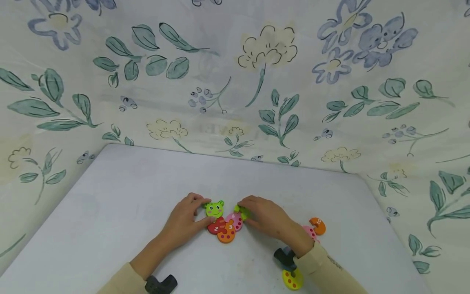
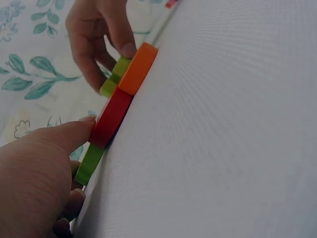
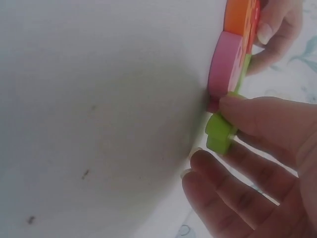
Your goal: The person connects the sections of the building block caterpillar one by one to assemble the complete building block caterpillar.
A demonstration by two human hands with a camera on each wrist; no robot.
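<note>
Several wooden number puzzle pieces join into a curved caterpillar on the white table. It starts with a smiling green head piece [image 1: 213,210], then a red "2" piece [image 1: 215,227], an orange "3" piece [image 1: 226,235] and a pink piece [image 1: 238,223]. My left hand [image 1: 185,220] holds the head end, with its thumb against the red piece [image 2: 112,119] and its fingers by the green head [image 2: 89,163]. Between thumb and fingers, my right hand [image 1: 269,216] pinches a light green puzzle piece [image 3: 219,134] at the pink piece's [image 3: 225,67] edge. The fingers partly hide its face.
To the right lie an orange "10" piece [image 1: 318,226] and a pink dotted piece [image 1: 310,232], partly behind the right forearm. A yellow dotted piece [image 1: 293,280] lies nearer, below the right wrist's black camera [image 1: 285,259]. Floral cloth [image 1: 220,81] rises behind the white table [image 1: 147,175].
</note>
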